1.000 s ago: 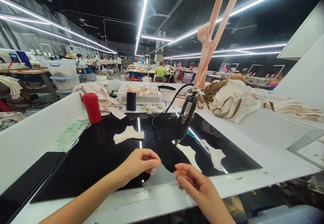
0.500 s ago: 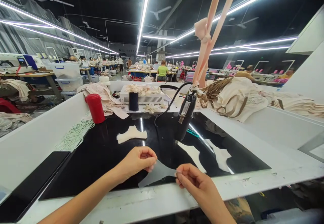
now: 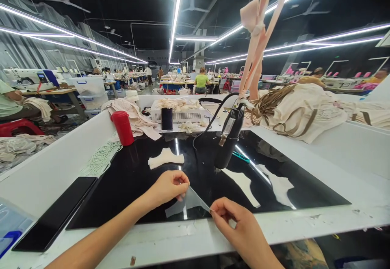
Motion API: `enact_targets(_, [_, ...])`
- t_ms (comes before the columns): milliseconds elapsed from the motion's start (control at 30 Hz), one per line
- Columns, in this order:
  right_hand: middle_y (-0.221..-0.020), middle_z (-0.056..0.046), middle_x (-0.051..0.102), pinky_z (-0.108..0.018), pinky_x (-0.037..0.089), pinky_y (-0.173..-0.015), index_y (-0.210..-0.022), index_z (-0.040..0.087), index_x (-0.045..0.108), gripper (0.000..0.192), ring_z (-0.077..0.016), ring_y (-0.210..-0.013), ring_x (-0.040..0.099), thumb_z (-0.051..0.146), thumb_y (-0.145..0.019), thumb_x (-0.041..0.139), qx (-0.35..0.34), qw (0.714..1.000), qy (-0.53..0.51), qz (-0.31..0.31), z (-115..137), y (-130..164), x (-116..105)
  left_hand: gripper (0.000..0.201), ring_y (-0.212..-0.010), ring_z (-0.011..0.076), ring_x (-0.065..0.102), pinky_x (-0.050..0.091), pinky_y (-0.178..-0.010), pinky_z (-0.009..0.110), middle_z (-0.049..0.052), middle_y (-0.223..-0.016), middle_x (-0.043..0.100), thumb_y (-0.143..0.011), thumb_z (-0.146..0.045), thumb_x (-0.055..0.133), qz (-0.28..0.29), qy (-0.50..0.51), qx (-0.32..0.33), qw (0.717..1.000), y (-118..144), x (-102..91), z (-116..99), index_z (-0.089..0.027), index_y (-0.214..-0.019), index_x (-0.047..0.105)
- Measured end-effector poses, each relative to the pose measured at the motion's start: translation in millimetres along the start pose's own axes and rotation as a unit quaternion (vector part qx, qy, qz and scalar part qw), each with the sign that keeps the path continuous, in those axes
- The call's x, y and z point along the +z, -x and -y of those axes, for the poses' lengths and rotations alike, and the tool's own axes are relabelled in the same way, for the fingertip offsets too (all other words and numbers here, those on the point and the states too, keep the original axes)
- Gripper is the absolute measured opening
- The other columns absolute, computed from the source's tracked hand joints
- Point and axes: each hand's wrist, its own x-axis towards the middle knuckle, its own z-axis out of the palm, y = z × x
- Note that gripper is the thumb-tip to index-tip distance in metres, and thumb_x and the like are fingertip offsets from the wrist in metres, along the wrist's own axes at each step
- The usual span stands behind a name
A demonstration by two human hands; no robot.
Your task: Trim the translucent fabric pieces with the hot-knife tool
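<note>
Between my hands is a thin translucent sheet piece (image 3: 195, 203), stretched taut along its upper edge over the black glossy board (image 3: 128, 196). My left hand (image 3: 172, 186) pinches its upper left part, fingers closed. At its right tip, my right hand (image 3: 230, 218) is closed in a pinch near the board's front edge. Beyond my left hand lies a cream cut fabric piece (image 3: 166, 158). To the right rest another cream piece (image 3: 243, 183) and a whiter one (image 3: 278, 183). A black handheld tool (image 3: 229, 139) with a cord hangs from pink fabric strips (image 3: 252, 54) above the board.
A red lidded cup (image 3: 122, 129) and pale green cords (image 3: 102, 157) are at the left. A dark flat slab (image 3: 57, 214) lies by the left wall. Teal scissors-like handles (image 3: 241, 157) sit behind the tool. Garments (image 3: 304, 112) are heaped at the back right.
The view has turned slightly left, so things appear shifted right. My hands still pinch the translucent piece, which now looks more tilted, its upper edge pulled straight.
</note>
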Motion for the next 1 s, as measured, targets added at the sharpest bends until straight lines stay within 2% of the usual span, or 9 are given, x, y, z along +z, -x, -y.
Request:
enact_targets(167, [-0.072,0.002,0.064,-0.025,0.041,-0.059,-0.079,0.023,0.064,0.016,-0.0161,-0.066,0.058,0.021,-0.092,0.054,-0.051,0.995,0.085,-0.026,3.3,-7.7,8.9,0.019,-0.056,0.0145,0.055,0.048,-0.049,0.023,-0.002,-0.064,0.058,-0.076,-0.036,0.064,-0.020,-0.072,0.031,0.997,-5.4,-4.5,5.9,-0.018,-0.082,0.066])
enact_targets(300, [-0.076,0.000,0.063,-0.029,0.041,-0.067,-0.080,0.022,0.062,0.014,-0.0193,-0.074,0.058,0.013,-0.089,0.057,-0.078,0.984,0.153,-0.053,0.8,-16.3,14.6,0.020,-0.066,0.0169,0.055,0.045,-0.050,0.023,-0.001,-0.073,0.058,-0.082,-0.038,0.062,-0.054,-0.118,0.073,0.989,-8.4,-4.9,13.2,-0.020,-0.088,0.068])
enact_targets(400, [-0.080,-0.002,0.061,-0.032,0.040,-0.069,-0.091,0.021,0.065,0.013,-0.0217,-0.077,0.057,0.011,-0.089,0.058,-0.093,0.972,0.203,-0.067,-2.9,-18.4,15.8,0.023,-0.077,0.0192,0.057,0.047,-0.057,0.026,0.002,-0.089,0.061,-0.087,-0.040,0.060,-0.091,-0.130,0.111,0.981,-8.9,-6.8,19.7,-0.022,-0.100,0.068])
enact_targets(500, [-0.084,-0.002,0.062,-0.033,0.041,-0.070,-0.107,0.022,0.066,0.021,-0.0223,-0.078,0.058,0.011,-0.090,0.060,-0.103,0.965,0.231,-0.073,-5.2,-14.2,14.2,0.022,-0.078,0.0184,0.057,0.049,-0.068,0.029,0.001,-0.095,0.061,-0.091,-0.042,0.058,-0.115,-0.175,0.157,0.965,-7.0,-11.1,26.5,-0.025,-0.101,0.068])
enact_targets(600, [-0.082,-0.001,0.063,-0.031,0.044,-0.070,-0.104,0.024,0.067,0.019,-0.0205,-0.078,0.060,0.012,-0.091,0.060,-0.108,0.963,0.235,-0.077,-8.5,-7.1,5.1,0.024,-0.081,0.0183,0.061,0.051,-0.073,0.030,0.000,-0.099,0.063,-0.097,-0.046,0.053,-0.113,-0.237,0.195,0.945,-4.2,-14.3,33.4,-0.028,-0.103,0.068])
enact_targets(700, [-0.080,0.000,0.064,-0.028,0.047,-0.069,-0.100,0.025,0.069,0.015,-0.0186,-0.077,0.062,0.018,-0.095,0.057,-0.089,0.964,0.224,-0.109,-18.0,-0.3,-20.8,0.025,-0.094,0.0200,0.065,0.053,-0.084,0.031,0.000,-0.101,0.066,-0.100,-0.046,0.051,-0.078,-0.288,0.228,0.927,-2.2,-14.2,39.9,-0.030,-0.102,0.069])
enact_targets(800, [-0.081,-0.002,0.067,-0.030,0.048,-0.069,-0.094,0.024,0.069,0.017,-0.0194,-0.075,0.062,0.027,-0.099,0.053,-0.043,0.960,0.219,-0.172,-36.1,5.7,-64.9,0.027,-0.099,0.0202,0.067,0.054,-0.091,0.032,-0.001,-0.106,0.069,-0.102,-0.047,0.049,-0.047,-0.335,0.253,0.906,-0.8,-12.3,44.6,-0.032,-0.105,0.071])
enact_targets(900, [-0.089,-0.006,0.072,-0.032,0.047,-0.065,-0.096,0.021,0.070,0.025,-0.0206,-0.073,0.062,0.039,-0.099,0.053,0.010,0.947,0.218,-0.235,-60.1,11.5,-112.7,0.029,-0.102,0.0208,0.069,0.057,-0.092,0.031,0.001,-0.112,0.071,-0.103,-0.046,0.048,-0.048,-0.350,0.278,0.893,-0.8,-11.6,46.9,-0.032,-0.109,0.073])
enact_targets(1000, [-0.088,-0.007,0.072,-0.033,0.047,-0.065,-0.094,0.020,0.071,0.034,-0.0227,-0.075,0.064,0.048,-0.096,0.053,0.045,0.939,0.224,-0.257,-81.7,15.2,-144.8,0.030,-0.105,0.0211,0.070,0.058,-0.094,0.031,0.001,-0.115,0.072,-0.103,-0.047,0.049,-0.062,-0.354,0.307,0.881,-2.8,-12.6,48.4,-0.032,-0.108,0.075])
